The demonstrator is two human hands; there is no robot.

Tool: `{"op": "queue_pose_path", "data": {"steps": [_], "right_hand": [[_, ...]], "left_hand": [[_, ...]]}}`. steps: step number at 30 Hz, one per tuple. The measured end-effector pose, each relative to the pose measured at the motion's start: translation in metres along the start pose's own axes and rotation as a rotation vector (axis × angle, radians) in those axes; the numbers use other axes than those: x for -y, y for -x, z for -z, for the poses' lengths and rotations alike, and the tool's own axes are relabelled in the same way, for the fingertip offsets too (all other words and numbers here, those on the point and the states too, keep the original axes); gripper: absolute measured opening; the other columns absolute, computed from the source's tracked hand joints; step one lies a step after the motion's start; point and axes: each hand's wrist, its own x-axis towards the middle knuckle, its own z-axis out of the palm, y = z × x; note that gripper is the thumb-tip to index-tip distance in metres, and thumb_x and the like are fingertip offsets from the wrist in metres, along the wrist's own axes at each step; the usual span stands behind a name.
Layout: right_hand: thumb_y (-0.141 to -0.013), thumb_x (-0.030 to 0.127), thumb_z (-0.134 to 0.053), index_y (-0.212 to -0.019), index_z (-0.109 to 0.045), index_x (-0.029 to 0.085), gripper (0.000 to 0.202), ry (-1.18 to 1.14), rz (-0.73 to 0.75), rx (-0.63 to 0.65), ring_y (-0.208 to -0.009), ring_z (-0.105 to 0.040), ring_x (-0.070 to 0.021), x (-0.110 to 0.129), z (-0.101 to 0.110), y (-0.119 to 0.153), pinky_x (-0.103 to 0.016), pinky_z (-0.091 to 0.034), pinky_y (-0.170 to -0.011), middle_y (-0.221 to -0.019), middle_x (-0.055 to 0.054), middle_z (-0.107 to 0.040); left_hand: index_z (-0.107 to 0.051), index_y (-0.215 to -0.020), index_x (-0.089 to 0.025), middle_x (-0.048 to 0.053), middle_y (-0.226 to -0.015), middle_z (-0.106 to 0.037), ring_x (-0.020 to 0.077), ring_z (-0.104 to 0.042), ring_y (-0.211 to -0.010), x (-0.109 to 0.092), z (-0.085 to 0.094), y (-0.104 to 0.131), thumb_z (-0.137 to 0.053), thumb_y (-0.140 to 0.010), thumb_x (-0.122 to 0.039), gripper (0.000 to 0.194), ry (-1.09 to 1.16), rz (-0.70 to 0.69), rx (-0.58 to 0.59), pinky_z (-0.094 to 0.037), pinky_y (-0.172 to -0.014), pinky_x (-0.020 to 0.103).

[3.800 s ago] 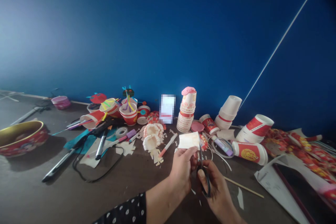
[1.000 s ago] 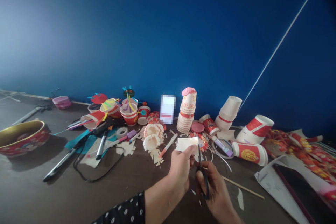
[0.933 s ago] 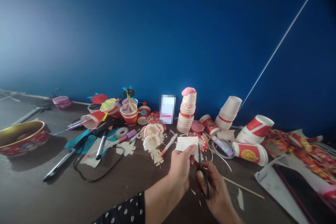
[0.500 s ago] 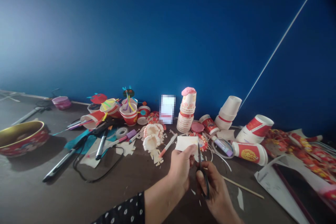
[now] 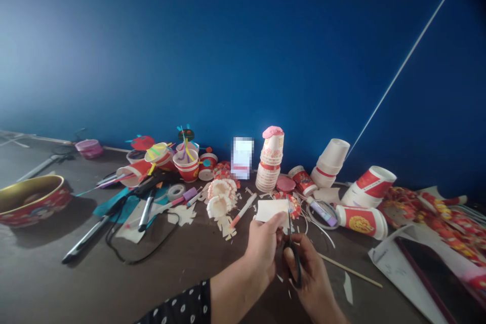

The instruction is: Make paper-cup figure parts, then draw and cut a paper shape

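Note:
My left hand point(image 5: 265, 243) pinches the lower edge of a small white piece of paper point(image 5: 271, 207), thumb on top. My right hand point(image 5: 307, 266) is closed round the handles of black scissors point(image 5: 295, 263), whose blades point up along the paper's right edge. Whether the blades are parted is hard to tell. Beyond the paper stands a tall stack of paper cups point(image 5: 269, 177) with a pink piece on top. Small white scraps lie beneath my hands.
Cut white cup pieces point(image 5: 221, 197) and an orange-tipped marker point(image 5: 243, 210) lie left of the paper. Further left are decorated cups point(image 5: 187, 167), a hot glue gun point(image 5: 144, 190) and a round tin point(image 5: 34, 205). A wooden stick point(image 5: 353, 271), toppled cups point(image 5: 362, 221) and a phone point(image 5: 436, 273) are right.
The white paper has shifted slightly right and down with my left hand. The scissors now stand a little more upright at its right edge.

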Motion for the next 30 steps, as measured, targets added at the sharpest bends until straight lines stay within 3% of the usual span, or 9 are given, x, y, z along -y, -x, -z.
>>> {"op": "queue_pose_path", "data": {"steps": [30], "right_hand": [[-0.075, 0.045, -0.056, -0.079, -0.052, 0.019, 0.027, 0.076, 0.036, -0.059, -0.048, -0.045, -0.0104, 0.017, -0.003, 0.001, -0.019, -0.04, -0.044, -0.056, 0.003, -0.05]], "left_hand": [[-0.036, -0.047, -0.018, -0.007, -0.036, -0.033, 0.0048, -0.031, -0.034, 0.001, 0.001, -0.005, -0.068, -0.057, -0.034, 0.037, -0.039, -0.096, 0.028, -0.026, -0.036, 0.019]]}}
